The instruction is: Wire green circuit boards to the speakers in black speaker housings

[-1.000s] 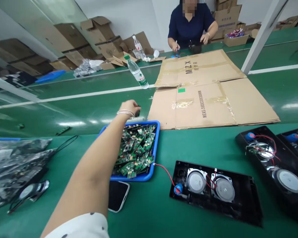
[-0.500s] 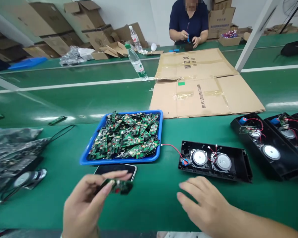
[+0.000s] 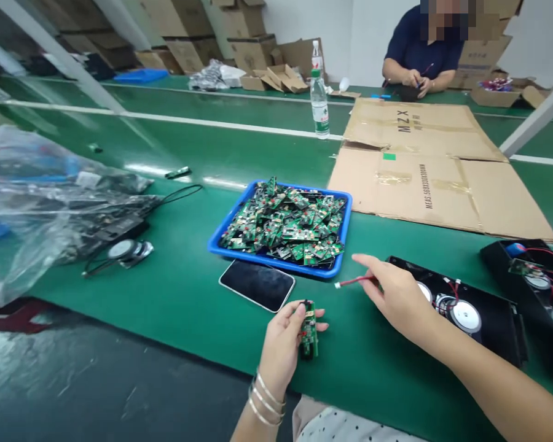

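My left hand [image 3: 283, 341] grips a small green circuit board [image 3: 309, 331] between thumb and fingers, above the table's front edge. My right hand [image 3: 399, 298] is closed on a red wire [image 3: 357, 280], its index finger stretched out; the wire's white plug [image 3: 338, 285] sticks out to the left of the fingers. Partly hidden behind this hand lies a black speaker box [image 3: 493, 322] with two round speakers, open side up. A blue tray [image 3: 276, 263] heaped with similar circuit boards [image 3: 290, 224] stands beyond both hands.
A phone [image 3: 258, 283] lies against the tray's front. Further black speaker boxes [image 3: 502, 258] are at the right. Plastic-bagged parts [image 3: 87, 209] and a loose speaker [image 3: 122, 250] lie left. Flattened cardboard [image 3: 405, 178] and a water bottle [image 3: 320, 110] are behind; a co-worker [image 3: 421, 55] sits opposite.
My view has swung left and tilted. The circuit board in my left hand has turned upright. My right hand has moved up to the red wire, closed on it and shifted its plug.
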Demonstrator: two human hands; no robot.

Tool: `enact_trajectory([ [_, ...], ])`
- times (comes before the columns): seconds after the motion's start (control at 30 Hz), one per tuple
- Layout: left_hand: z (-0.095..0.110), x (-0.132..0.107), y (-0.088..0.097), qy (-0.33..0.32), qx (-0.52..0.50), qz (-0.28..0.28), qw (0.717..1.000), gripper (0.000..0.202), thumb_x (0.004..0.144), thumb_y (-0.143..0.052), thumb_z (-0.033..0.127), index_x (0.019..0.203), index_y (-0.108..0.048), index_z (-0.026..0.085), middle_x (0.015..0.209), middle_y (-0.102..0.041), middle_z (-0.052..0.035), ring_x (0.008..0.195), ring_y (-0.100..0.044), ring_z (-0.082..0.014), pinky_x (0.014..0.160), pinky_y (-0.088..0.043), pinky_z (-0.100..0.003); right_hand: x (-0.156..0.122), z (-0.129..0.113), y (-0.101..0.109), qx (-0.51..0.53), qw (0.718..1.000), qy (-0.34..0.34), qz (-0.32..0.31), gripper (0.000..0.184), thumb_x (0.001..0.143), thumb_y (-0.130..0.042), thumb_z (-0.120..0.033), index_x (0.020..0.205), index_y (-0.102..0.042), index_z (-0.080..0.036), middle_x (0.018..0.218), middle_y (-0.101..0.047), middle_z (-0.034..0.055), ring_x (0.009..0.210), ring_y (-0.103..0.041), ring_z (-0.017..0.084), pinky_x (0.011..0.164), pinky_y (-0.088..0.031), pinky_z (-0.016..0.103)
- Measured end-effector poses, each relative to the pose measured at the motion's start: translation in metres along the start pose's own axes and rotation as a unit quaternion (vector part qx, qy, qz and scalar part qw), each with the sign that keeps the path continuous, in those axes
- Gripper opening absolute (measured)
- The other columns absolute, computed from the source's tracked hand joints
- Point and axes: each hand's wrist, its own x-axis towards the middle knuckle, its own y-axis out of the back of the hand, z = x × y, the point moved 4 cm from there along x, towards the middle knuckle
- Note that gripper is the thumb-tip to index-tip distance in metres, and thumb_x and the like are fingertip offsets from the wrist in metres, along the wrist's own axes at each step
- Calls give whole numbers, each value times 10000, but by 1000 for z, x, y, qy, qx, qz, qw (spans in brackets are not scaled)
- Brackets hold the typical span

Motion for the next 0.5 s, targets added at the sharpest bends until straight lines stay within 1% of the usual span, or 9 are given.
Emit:
enact_trajectory([
  [0.03, -2, 2, -3, 0, -17, -11, 1000, 433, 707, -707, 469, 940, -569, 131, 799, -741, -92, 615, -703, -192, 550, -511, -237, -3, -8, 3, 46, 999, 28, -1, 243, 936, -394, -170, 1110, -563, -178, 822, -655, 44, 716, -620, 162, 640, -524, 286],
  [0.1, -4, 4, -12, 0, -52, -39, 998, 435, 743, -684, 439, 1019, -574, 121, 869, -739, -112, 679, -713, -211, 573, -525, -251, -10, -24, 9, 104, 991, 80, -20, 214, 952, -385, -173, 1001, -593, -195, 815, -644, 33, 728, -606, 143, 628, -502, 254],
  [0.13, -3, 4, -16, -1, -68, -52, 996, 431, 754, -677, 422, 1044, -572, 120, 910, -735, -122, 720, -715, -224, 598, -535, -264, -13, -30, 11, 115, 989, 91, -36, 197, 952, -401, -178, 995, -593, -195, 805, -634, 32, 731, -595, 142, 629, -496, 252],
  [0.23, 0, 4, -27, -3, -98, -84, 992, 429, 764, -676, 384, 1094, -565, 134, 1010, -716, -141, 829, -709, -259, 687, -557, -315, -21, -39, 14, 122, 986, 89, -69, 182, 939, -462, -216, 1083, -570, -193, 843, -616, 47, 764, -569, 152, 647, -500, 267],
  [0.3, 2, 2, -33, -6, -106, -99, 989, 435, 762, -683, 371, 1118, -562, 153, 1042, -708, -140, 868, -702, -279, 726, -562, -355, -23, -40, 15, 129, 985, 94, -58, 212, 936, -468, -207, 1126, -559, -190, 870, -617, 56, 769, -564, 150, 663, -507, 276],
  [0.37, 4, 0, -36, -20, -108, -105, 988, 426, 762, -682, 372, 1118, -577, 162, 1065, -702, -139, 894, -695, -296, 748, -566, -389, -24, -40, 15, 138, 984, 106, -31, 245, 935, -450, -149, 1153, -553, -192, 846, -624, 48, 742, -565, 140, 657, -508, 270],
  [0.43, 7, -4, -38, -50, -102, -95, 989, 411, 773, -669, 379, 1115, -596, 163, 1071, -700, -135, 919, -688, -305, 756, -570, -399, -24, -39, 12, 133, 985, 108, -4, 285, 930, -437, -106, 1184, -536, -188, 811, -636, 36, 689, -570, 129, 620, -501, 253],
  [0.5, 10, -7, -38, -96, -87, -72, 989, 415, 798, -643, 373, 1157, -585, 173, 1043, -711, -118, 945, -681, -297, 787, -567, -395, -24, -38, 7, 121, 988, 92, 19, 264, 934, -440, -120, 1176, -529, -178, 825, -663, 35, 669, -597, 123, 605, -500, 240],
])
